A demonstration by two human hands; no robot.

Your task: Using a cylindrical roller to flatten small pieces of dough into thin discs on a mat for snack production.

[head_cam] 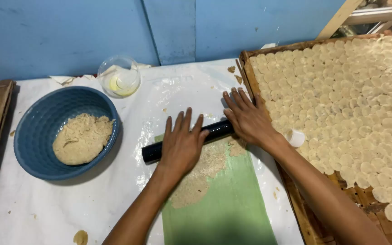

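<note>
Beneath both flat palms, left hand (181,143) and right hand (247,119) lying wide open, pressing on black roller (216,130), flattened dough (203,170) lying just below left hand on green sheet (232,208), blue bowl (37,136) sitting well left.

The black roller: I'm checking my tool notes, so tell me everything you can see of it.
The black roller is a smooth, glossy, plain cylinder with no handles; it looks like plastic or pipe. It lies flat, slanting from lower left to upper right, across the top of the green sheet and the flattened dough. The left hand and right hand press on it with open palms, covering its middle and right end.
</note>
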